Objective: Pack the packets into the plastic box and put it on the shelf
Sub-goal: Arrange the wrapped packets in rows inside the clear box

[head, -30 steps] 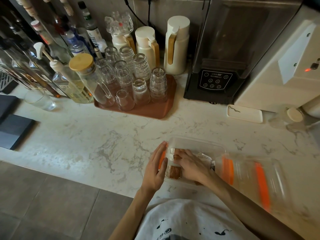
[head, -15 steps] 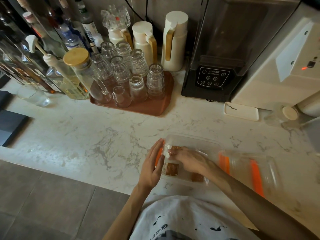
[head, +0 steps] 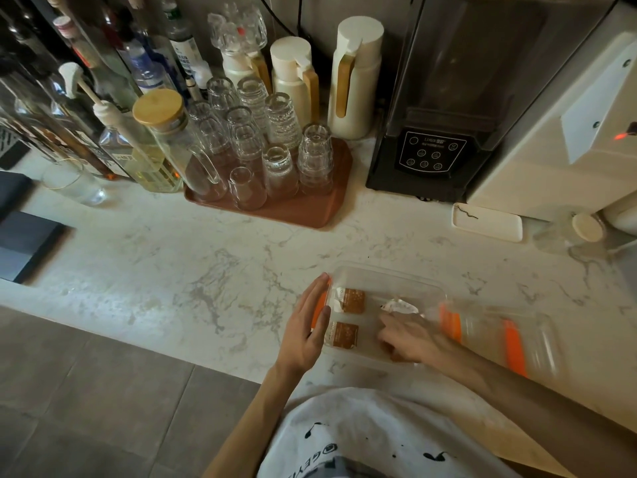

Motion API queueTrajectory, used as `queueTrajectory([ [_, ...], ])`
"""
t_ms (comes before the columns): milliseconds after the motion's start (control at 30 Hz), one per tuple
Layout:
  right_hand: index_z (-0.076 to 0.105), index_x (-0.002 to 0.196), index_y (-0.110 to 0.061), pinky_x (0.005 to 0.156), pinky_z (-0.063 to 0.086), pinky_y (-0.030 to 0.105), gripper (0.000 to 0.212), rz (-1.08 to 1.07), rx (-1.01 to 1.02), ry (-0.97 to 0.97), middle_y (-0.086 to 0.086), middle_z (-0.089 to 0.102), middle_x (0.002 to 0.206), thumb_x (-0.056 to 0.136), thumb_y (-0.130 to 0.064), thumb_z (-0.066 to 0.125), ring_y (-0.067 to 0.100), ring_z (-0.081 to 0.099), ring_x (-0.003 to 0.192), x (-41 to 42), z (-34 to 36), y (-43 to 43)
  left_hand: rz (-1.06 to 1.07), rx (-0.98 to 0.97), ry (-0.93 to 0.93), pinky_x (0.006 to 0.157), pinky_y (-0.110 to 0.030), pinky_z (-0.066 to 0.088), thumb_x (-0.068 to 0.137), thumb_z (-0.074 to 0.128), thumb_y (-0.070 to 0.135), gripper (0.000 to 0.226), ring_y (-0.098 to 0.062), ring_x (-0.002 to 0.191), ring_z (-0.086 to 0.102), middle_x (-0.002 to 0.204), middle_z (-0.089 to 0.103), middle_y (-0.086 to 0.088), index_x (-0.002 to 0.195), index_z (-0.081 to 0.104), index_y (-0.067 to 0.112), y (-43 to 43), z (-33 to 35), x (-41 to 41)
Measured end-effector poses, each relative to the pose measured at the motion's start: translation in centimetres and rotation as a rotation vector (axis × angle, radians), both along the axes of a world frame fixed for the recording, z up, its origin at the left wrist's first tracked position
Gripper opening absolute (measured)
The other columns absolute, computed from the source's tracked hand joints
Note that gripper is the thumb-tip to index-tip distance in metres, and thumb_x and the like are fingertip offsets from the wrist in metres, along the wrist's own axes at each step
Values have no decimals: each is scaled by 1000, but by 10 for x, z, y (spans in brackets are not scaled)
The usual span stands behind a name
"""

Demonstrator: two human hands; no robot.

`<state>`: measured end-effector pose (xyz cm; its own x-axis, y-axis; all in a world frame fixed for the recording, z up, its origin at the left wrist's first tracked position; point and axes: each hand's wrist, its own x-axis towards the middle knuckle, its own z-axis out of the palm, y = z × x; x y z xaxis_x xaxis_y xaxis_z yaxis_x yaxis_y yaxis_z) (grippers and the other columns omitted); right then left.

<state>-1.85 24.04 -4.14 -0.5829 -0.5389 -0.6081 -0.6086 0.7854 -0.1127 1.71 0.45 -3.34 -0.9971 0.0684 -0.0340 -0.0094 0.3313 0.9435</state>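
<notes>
Dim, soft indoor light. The pale counter is brightest at its middle, while the bottles along its far left edge sink into shadow. Motion blur smears the clear lid near the right edge and slightly softens the right hand. Wide-angle bending tilts uprights toward the picture's borders.

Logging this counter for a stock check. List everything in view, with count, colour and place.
box: one, clear, on the white marble counter.
packets: three showing, two brown, one silvery, inside the box.
lid: one, clear with orange clips, right of box.
tray: one, reddish brown, behind the box.
glasses: many, clear, upturned on the tray.
jugs: three, cream, behind the tray.
bottles: many, mixed colours, back left.
blender: one, black, back right.
dish: one, white, by the blender.
left hand: flat against the box's left end.
right hand: inside the box.
</notes>
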Motion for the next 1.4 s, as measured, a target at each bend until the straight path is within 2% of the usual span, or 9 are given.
queueTrajectory([
  [167, 65, 96, -20, 76, 43, 30, 11, -51, -148, 15, -1, 50, 110, 86, -24, 65, 17, 51, 102, -4, 9, 0, 3, 2, 1, 120, -49, 38, 104, 42, 38, 53, -11, 150, 39, 160, 43, 6, 153, 42, 21, 1, -1, -1],
  [300, 59, 98, -25, 66, 35, 14, 8, -398, -410, -88, -14, 55, 93, 93, -30, 62, 9, 57, 92, -7, 28, 0, 10, -1, 2, 120, -50, 37, 104, 42, 36, 53, -14, 150, 39, 160, 44, 5, 154, 43, 17, 2, -1, 0],
  [467, 47, 133, -28, 69, 56, 31, 36, -839, -735, -341, -4, 64, 96, 98, -24, 56, 17, 67, 78, -5, 38, -6, 4, -21, 4, 120, -48, 38, 104, 41, 37, 53, -11, 150, 39, 160, 43, 8, 154, 43, 19, 2, 1, 0],
  [567, 54, 127, -26, 56, 53, 29, 32, -1081, -875, -537, 7, 66, 83, 97, -15, 56, 16, 63, 62, -4, 37, -8, 4, -31, 1, 120, -47, 38, 104, 41, 38, 53, -10, 149, 39, 160, 43, 9, 154, 42, 21, 2, 2, 0],
  [767, 52, 121, -12, 58, 57, 33, 32, -1339, -1105, -868, 28, 60, 96, 94, 3, 50, 27, 66, 69, -5, 33, -15, 1, -30, 0, 120, -49, 38, 105, 44, 27, 49, -13, 149, 40, 159, 44, 4, 153, 43, 16, 2, 2, 0],
  [867, 53, 118, -12, 63, 59, 36, 26, -1360, -1058, -861, 26, 66, 95, 95, 0, 51, 32, 69, 73, -6, 29, -15, 7, -30, 1, 120, -49, 37, 104, 45, 20, 49, -13, 149, 40, 159, 45, 4, 152, 43, 17, 2, 3, 0],
  [1000, 57, 103, -24, 66, 60, 32, 12, -1057, -713, -512, 6, 67, 105, 95, -15, 60, 16, 72, 77, -8, 17, -23, 2, -22, 7, 121, -49, 37, 104, 45, 19, 48, -15, 149, 40, 159, 45, 1, 151, 43, 18, 4, 4, 1],
  [1133, 52, 123, -22, 88, 57, 42, 34, -930, -667, -487, 2, 66, 114, 92, -15, 65, 21, 66, 102, -9, 12, -44, 4, -33, 3, 121, -48, 36, 104, 44, 18, 48, -15, 150, 39, 159, 45, 1, 151, 45, 13, 3, 4, 0],
  [1400, 63, 115, -26, 73, 36, 17, 27, -618, -438, -172, -3, 64, 109, 89, -20, 68, 10, 58, 94, 0, 2, -59, -1, -42, 16, 120, -45, 38, 104, 45, 17, 48, -13, 149, 40, 158, 45, 3, 151, 45, 12, 2, 4, 0],
])
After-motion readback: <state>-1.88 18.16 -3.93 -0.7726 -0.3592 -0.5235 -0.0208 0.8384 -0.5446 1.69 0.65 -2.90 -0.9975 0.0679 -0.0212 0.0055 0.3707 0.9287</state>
